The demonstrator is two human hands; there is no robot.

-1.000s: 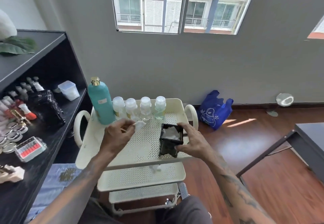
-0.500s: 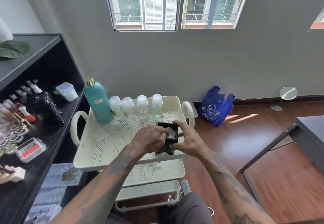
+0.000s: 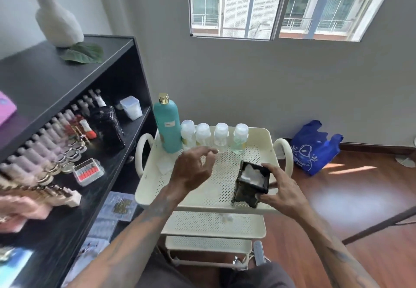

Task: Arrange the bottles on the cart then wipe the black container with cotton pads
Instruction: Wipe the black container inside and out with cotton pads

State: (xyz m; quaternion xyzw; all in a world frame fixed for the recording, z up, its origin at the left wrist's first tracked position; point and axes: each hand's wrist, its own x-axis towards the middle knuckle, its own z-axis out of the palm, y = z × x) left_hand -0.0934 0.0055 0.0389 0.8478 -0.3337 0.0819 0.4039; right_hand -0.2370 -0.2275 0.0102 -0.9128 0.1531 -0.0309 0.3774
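Note:
A cream perforated cart stands in front of me. Along its back edge stand a tall teal bottle with a gold cap and a row of several small clear bottles. The black container, with white cotton pads inside, sits at the tray's front right. My right hand grips its right side. My left hand hovers over the tray's middle, fingers curled apart and holding nothing. A flat white pad lies on the tray left of that hand.
A black shelf unit stands on the left, holding nail polish bottles, a black bag and a clear tub. A white vase sits on top. A blue plastic bag lies on the wood floor at right.
My left hand has come off the black container and moved left over the tray. The right hand keeps its hold on the container. The camera has turned left.

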